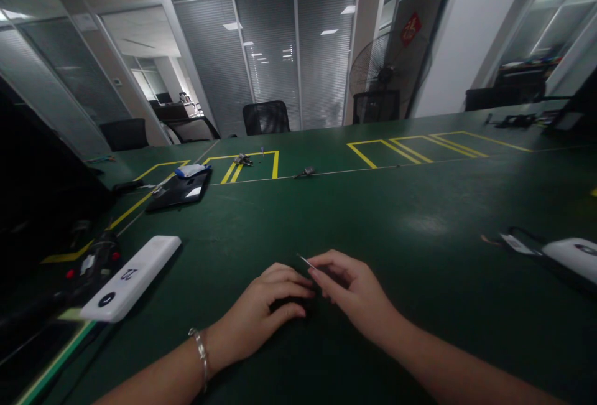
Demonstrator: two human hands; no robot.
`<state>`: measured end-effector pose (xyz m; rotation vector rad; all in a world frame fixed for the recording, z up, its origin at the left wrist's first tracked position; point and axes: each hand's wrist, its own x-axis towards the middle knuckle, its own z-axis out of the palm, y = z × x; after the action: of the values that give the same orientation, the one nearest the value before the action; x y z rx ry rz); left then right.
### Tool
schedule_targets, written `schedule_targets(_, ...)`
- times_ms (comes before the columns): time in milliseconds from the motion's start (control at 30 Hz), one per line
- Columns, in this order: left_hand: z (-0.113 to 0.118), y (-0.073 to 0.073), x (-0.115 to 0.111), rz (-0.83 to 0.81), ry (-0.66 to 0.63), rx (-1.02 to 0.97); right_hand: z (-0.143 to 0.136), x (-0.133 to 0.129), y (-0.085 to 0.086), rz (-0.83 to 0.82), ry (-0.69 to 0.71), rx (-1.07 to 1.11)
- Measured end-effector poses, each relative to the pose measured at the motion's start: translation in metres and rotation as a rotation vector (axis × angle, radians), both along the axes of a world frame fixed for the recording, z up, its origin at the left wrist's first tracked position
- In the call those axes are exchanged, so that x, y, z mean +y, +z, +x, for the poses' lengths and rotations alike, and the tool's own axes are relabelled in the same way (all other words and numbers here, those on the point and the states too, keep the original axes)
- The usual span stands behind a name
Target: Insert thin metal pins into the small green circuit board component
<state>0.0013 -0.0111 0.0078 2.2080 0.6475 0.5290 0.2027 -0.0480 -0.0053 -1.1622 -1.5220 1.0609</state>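
A thin, pale metal rod [305,261] is pinched between the thumb and index finger of my right hand [349,283]. Its tip points up and to the left; the rest is hidden by the fingers, so its exact kind cannot be made out. My left hand [263,305], with a silver bracelet at the wrist, rests palm down on the green table [261,224]. Its fingers reach toward the right hand, slightly bent, with the thumb apart, and no object shows in them. The fingertips of both hands are close together; whether they touch is unclear.
On the left lies a white power bank [135,277] marked 22, beside black gear with red buttons. A black flat device [180,190] carries a blue-and-white packet. Small metal parts [243,159] and a dark piece [306,172] sit farther back. Another white device [571,256] with cables is at right.
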Motion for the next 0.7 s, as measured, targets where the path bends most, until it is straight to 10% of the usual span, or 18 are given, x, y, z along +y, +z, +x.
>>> schedule_targets(400,0.003,0.0,-0.016,0.201,0.211,0.256,0.002,-0.004,-0.004,0.095,-0.013,-0.383)
schedule_targets(700,0.0,0.0,-0.006,-0.058,0.262,-0.01,0.003,-0.005,0.009,0.038,0.049,-0.551)
